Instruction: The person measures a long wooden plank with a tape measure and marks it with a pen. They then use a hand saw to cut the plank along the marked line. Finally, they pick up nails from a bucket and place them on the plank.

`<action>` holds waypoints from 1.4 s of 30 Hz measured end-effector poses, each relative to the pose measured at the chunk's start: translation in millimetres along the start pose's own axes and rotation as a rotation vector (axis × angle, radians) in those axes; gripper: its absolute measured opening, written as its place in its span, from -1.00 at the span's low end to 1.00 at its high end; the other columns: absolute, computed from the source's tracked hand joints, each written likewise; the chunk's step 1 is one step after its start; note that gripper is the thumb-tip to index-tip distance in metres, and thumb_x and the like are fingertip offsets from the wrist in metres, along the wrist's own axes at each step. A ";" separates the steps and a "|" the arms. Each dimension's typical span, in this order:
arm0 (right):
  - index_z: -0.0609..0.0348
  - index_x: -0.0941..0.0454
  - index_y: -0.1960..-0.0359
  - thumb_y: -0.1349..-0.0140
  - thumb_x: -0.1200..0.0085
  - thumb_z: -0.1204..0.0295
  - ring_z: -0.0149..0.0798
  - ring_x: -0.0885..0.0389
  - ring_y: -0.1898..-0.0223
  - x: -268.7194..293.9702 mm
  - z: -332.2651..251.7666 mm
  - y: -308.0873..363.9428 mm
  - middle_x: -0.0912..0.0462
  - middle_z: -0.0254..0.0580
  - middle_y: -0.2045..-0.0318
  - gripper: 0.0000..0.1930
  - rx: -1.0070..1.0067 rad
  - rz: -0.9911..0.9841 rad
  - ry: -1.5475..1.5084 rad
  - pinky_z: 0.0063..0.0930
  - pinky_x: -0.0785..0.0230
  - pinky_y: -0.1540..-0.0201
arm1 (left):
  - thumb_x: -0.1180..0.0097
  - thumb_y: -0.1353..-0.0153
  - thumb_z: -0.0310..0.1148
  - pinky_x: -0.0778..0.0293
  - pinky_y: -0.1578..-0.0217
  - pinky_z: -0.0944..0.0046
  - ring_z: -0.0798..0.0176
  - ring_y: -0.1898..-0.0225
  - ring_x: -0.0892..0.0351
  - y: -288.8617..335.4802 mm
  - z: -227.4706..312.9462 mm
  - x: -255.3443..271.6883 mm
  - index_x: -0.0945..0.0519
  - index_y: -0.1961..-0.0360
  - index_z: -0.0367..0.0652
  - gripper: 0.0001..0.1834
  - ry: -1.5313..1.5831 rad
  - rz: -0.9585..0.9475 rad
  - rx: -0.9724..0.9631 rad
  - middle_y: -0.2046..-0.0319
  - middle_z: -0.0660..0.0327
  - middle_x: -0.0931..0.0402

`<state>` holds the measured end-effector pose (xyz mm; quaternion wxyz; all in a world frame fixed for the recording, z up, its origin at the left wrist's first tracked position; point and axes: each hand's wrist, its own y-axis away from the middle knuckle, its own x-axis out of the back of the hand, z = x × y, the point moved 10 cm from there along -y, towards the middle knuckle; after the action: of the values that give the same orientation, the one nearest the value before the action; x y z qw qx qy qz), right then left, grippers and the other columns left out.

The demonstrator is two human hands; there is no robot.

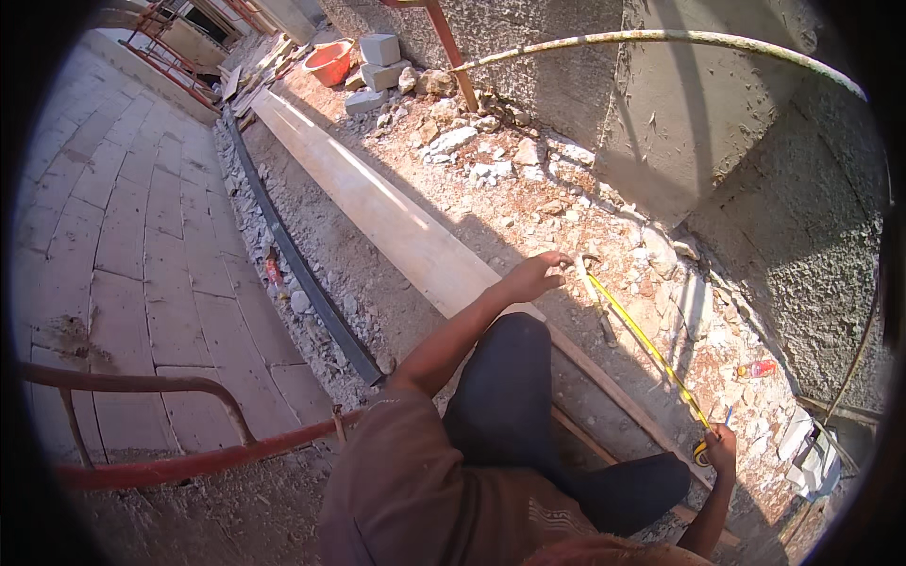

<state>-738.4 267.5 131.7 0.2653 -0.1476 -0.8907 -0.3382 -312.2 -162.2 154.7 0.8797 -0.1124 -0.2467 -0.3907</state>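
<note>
My right hand (722, 449) grips a tape measure (700, 455) at the lower right, and a thin blue stick-like thing (729, 415), perhaps a pen, pokes up beside its fingers. From the case a yellow blade (644, 342) runs out straight, up and left over the rubble. Its far end lies by a hammer (593, 283), whose dark head points up and whose handle reaches down toward me. Just left of that head is my left hand (534, 277), thumb and forefinger apart, with nothing visible between them. My left forearm passes over a long wooden board (377, 212).
A dark metal bar (293, 250) lies left of the board, beside paving slabs (142, 236). Red railing (208, 462) stands lower left. Farther off are an orange bucket (329, 63) and grey blocks (380, 57). A rough wall (698, 113) bounds the right; a bottle (756, 369) lies nearby.
</note>
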 end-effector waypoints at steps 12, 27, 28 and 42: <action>0.34 -0.64 0.27 -0.26 -0.10 0.30 -0.34 -0.52 0.45 37.5 -160.7 153.6 -0.59 -0.22 0.51 -0.72 -0.085 -0.114 0.011 -0.42 -0.37 0.27 | -0.06 -0.38 -0.30 -0.45 0.10 0.30 0.39 0.16 -0.52 119.8 195.9 19.1 -0.57 -0.03 -0.26 -0.69 0.583 0.138 0.395 0.26 0.24 -0.57; 0.31 -0.70 0.23 -0.22 -0.17 0.31 -0.41 -0.60 0.38 1.5 -431.9 261.2 -0.69 -0.21 0.44 -0.72 -0.028 -0.495 0.000 -0.48 -0.39 0.27 | -0.01 -0.43 -0.08 -0.47 -0.07 0.11 0.17 -0.08 -0.56 191.3 378.1 39.4 -0.33 -0.28 -0.23 -0.44 1.114 -0.110 0.692 -0.09 0.07 -0.51; 0.30 -0.70 0.23 -0.20 -0.18 0.32 -0.40 -0.59 0.40 3.1 -455.7 260.1 -0.68 -0.21 0.45 -0.73 -0.012 -0.518 0.047 -0.48 -0.39 0.29 | 0.01 -0.43 -0.06 -0.46 -0.10 0.08 0.13 -0.11 -0.54 194.6 394.8 46.7 -0.30 -0.30 -0.24 -0.42 1.166 -0.129 0.705 -0.13 0.04 -0.49; 0.27 -0.35 -0.33 -0.37 -0.09 0.27 -0.36 -0.60 0.19 -129.9 -751.9 268.1 -0.66 -0.09 0.18 -0.45 0.366 -0.527 0.001 -0.46 -0.45 0.10 | 0.35 -0.51 0.08 -0.48 -0.16 -0.10 0.04 -0.19 -0.47 227.5 409.9 209.8 -0.21 -0.35 -0.17 -0.38 1.880 0.269 0.492 -0.19 0.01 -0.40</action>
<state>-233.6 -60.3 671.9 0.1911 0.1384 -0.9443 -0.2294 -164.9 17.6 612.8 0.7539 0.4036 0.4946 -0.1553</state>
